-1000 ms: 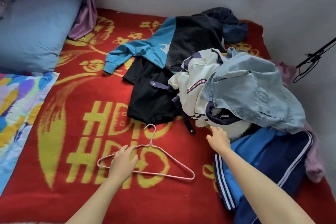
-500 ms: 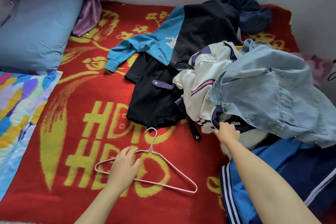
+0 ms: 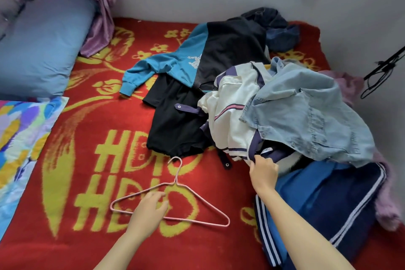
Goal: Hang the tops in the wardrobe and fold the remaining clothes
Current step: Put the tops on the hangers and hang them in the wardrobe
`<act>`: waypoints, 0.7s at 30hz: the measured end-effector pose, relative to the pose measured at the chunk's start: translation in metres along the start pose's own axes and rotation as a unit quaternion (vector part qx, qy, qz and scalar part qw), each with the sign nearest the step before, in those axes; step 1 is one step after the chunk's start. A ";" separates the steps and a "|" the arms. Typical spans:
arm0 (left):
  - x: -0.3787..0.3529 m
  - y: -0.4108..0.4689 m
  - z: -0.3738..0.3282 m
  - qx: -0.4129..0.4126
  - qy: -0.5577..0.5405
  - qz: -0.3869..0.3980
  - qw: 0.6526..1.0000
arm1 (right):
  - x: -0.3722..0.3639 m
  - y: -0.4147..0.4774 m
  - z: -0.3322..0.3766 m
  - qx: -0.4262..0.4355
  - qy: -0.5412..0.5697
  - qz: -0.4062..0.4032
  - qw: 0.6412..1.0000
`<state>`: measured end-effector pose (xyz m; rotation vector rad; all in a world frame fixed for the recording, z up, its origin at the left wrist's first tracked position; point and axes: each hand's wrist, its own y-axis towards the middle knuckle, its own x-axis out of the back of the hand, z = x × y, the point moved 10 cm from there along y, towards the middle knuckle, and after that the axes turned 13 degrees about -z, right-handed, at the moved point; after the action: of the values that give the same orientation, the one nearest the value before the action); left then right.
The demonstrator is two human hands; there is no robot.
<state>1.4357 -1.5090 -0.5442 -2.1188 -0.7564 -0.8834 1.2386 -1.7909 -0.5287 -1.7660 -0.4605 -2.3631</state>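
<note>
Red plush blanket with yellow lettering and flowers (image 3: 87,142), covering the bed. Plain blue pillow (image 3: 39,50), far left corner. Light-blue denim shirt (image 3: 306,112), crumpled on top of the clothes pile at right. Navy and blue striped track garment (image 3: 328,204), under the pile's near edge. Teal and black sweatshirt (image 3: 219,50), spread behind. Cream jacket with purple trim (image 3: 232,116), partly under the denim. Pink wire hanger (image 3: 192,221), flat on the blanket, hook pointing away. Right hand (image 3: 263,171), arm stretched forward, fingers curled and pinching the jacket's purple edge. Left hand (image 3: 149,208), palm down over the hanger's left side, fingers bent at the sloping wire; whether they grip it cannot be told.
</note>
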 end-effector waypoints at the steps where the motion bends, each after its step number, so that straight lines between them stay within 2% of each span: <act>1: 0.001 -0.002 -0.002 -0.006 -0.003 0.002 1.000 | 0.010 -0.002 0.007 0.015 0.001 -0.018 1.000; 4: 0.013 -0.010 -0.006 -0.035 -0.011 0.002 0.999 | 0.048 -0.012 0.030 0.032 0.012 -0.066 0.997; 7: 0.028 -0.016 -0.003 -0.065 -0.023 -0.006 0.998 | 0.101 -0.020 0.061 0.067 -0.025 -0.150 0.986; 13: 0.087 -0.022 0.018 -0.122 -0.041 -0.008 0.992 | 0.184 -0.028 0.129 0.054 -0.075 -0.113 0.989; 17: 0.149 -0.011 0.040 -0.158 -0.065 -0.037 0.985 | 0.266 -0.046 0.207 0.092 -0.001 -0.164 0.982; 21: 0.205 -0.004 0.053 -0.192 -0.102 -0.066 0.974 | 0.317 -0.077 0.288 0.121 0.078 -0.155 0.977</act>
<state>1.5733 -1.4168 -0.4122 -2.5549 -0.8968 -0.9539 1.3838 -1.6039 -0.1631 -1.4779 -1.0149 -2.4892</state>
